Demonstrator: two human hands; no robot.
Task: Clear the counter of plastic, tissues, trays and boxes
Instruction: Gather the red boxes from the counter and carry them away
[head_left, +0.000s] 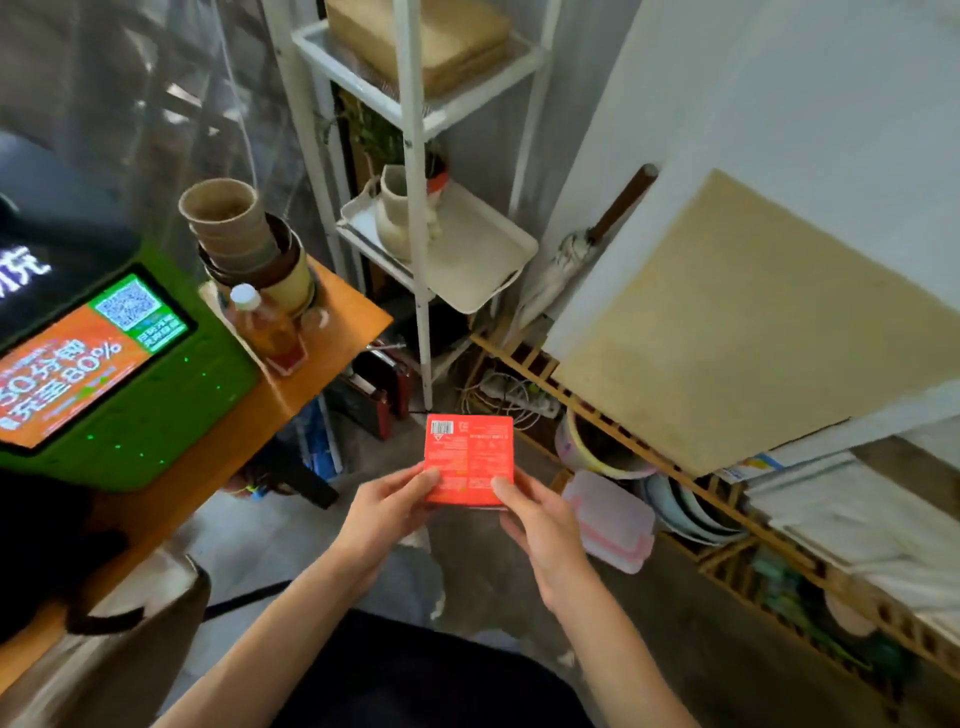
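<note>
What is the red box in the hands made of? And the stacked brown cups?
The red box looks like thin printed cardboard: flat faces, sharp edges, a barcode and slight gloss. The stacked cups look like matte brown paper or pulp fibre, dull and ridged; hard to be sure.

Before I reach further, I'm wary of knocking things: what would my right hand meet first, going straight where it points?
Probably nothing beyond the red box that the right hand already holds; past it, perhaps the white shelf leg, though depth is unclear.

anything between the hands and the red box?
No. Both hands already hold the red box: left hand grips its lower left corner, right hand its lower right, thumbs on its face. Nothing sits between.
</note>
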